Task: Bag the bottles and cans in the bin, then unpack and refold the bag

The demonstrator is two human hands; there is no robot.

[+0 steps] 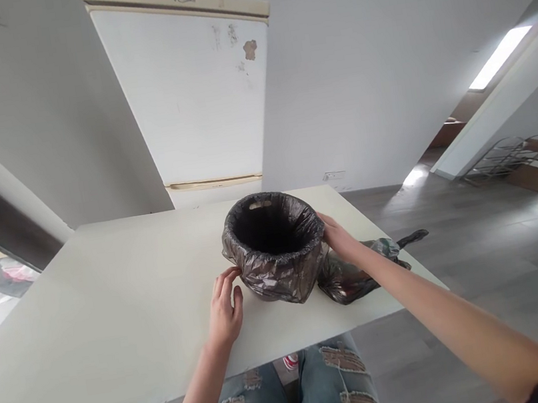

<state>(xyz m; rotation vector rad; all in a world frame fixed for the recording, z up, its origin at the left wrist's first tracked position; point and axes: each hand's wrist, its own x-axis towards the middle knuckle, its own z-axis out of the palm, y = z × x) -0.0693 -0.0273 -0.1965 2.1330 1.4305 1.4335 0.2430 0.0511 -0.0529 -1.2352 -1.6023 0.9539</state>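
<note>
A round trash bin point(270, 228) stands upright on the white table, lined with a black plastic garbage bag point(280, 277) that is folded down over the rim and hangs loosely outside. The bin's own wall is mostly hidden under it. At the bag's left side is my left hand point(226, 305), open, fingertips touching the plastic and thumb held apart. My right hand point(339, 237) lies against the right side of the lined rim with its fingers stretched out; some fingertips are hidden. Under my right forearm lies a filled, tied black plastic bag point(346, 281).
The white table point(137, 302) reaches far to the left; its right edge is just past the tied bag. Behind it stand a white refrigerator point(192, 92) and a grey wall point(355, 67). A metal rack point(500, 160) is on the floor at far right.
</note>
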